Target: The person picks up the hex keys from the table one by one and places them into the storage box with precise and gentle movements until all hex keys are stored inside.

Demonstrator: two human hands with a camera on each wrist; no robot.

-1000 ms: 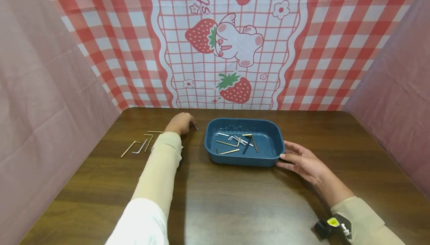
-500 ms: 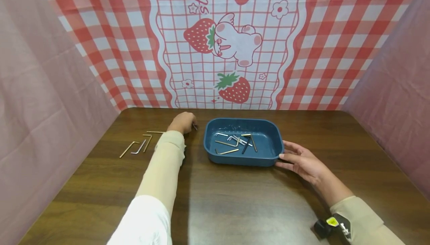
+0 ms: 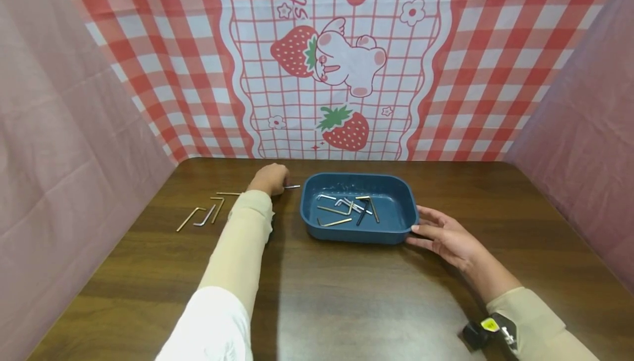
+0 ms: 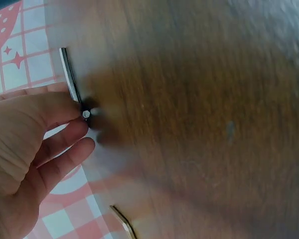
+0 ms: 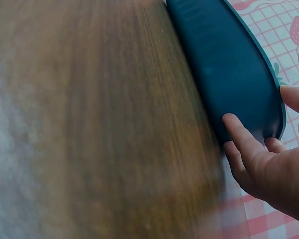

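Pinching a silver hex key tightly between the fingertips of the left hand, toward the back of the wooden table and just left of the blue tray. Pointing right along its long axis in the head view, nearly level, rising only faintly toward the free end. Stopping just beside the tray's left rim. In the left wrist view, running up and a little left from the fingertips, with a six-sided end facing the camera at the pinch. Cannot tell whether touching the wood or held above it.

Resting the right hand against the tray's right front corner, not clamped, with fingers apart and loosely bent. Touching at the rim with the thumb and lower on the outer wall with a fingertip.

Scattered over the tray's bottom at mixed angles, partly crossing: a black key, several brass keys and several silver keys. Left of the pale sleeve, lying on the table: a left brass key, a loose silver key and a middle brass key, all slanting up to the right; behind these, a far brass key, almost sideways, running up to the sleeve.
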